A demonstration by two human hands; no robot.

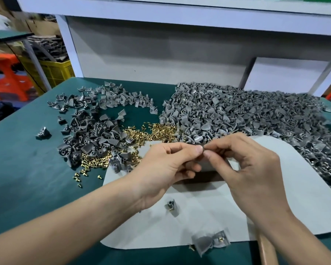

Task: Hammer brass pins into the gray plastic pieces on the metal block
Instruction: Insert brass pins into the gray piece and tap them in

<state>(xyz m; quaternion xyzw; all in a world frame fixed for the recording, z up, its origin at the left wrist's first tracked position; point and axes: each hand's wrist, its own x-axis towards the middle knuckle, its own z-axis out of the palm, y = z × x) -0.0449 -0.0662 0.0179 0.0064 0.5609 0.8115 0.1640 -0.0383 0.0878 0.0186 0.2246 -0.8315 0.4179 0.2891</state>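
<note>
My left hand (166,165) and my right hand (243,165) meet over the metal block (208,167), which they mostly hide. Both pinch a small gray plastic piece (202,146) between thumbs and fingertips at the block's top. Whether a pin is in it I cannot tell. Loose brass pins (157,131) lie scattered behind the hands and more brass pins (96,162) to the left. One gray piece with a pin (171,205) lies on the light gray mat (275,207) below my left hand.
A huge heap of gray pieces (246,113) covers the right of the green table (27,169); a smaller heap (96,131) lies left. Two pieces (210,241) sit at the mat's front edge. A wooden handle (266,249) shows under my right forearm. A white panel (161,50) stands behind.
</note>
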